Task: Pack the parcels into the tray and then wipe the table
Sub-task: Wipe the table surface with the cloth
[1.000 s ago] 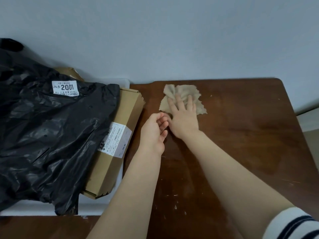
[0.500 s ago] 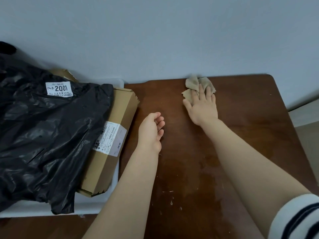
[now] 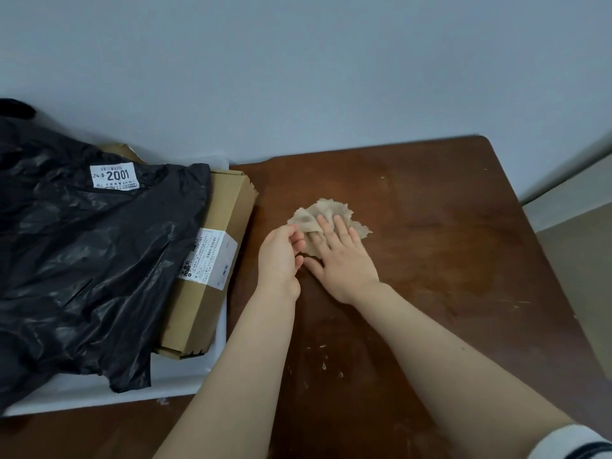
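Head view: the right hand (image 3: pixel 341 260) lies flat, fingers straight, pressing a beige cloth (image 3: pixel 331 208) onto the brown desk (image 3: pixel 447 260) — the left hand (image 3: pixel 280 260) curls at the cloth's left edge, its grip impossible to tell. At left, a black bag parcel (image 3: pixel 82 260) and a cardboard box (image 3: pixel 215 260) sit in the white tray (image 3: pixel 185 379).

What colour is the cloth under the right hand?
Beige, a light tan; the cloth shows best in the head view, under the right hand.

black bag parcel (image 3: pixel 82 260) and cardboard box (image 3: pixel 228 207) in white tray (image 3: pixel 185 382) | beige cloth (image 3: pixel 331 210) crumpled on brown table (image 3: pixel 447 260)
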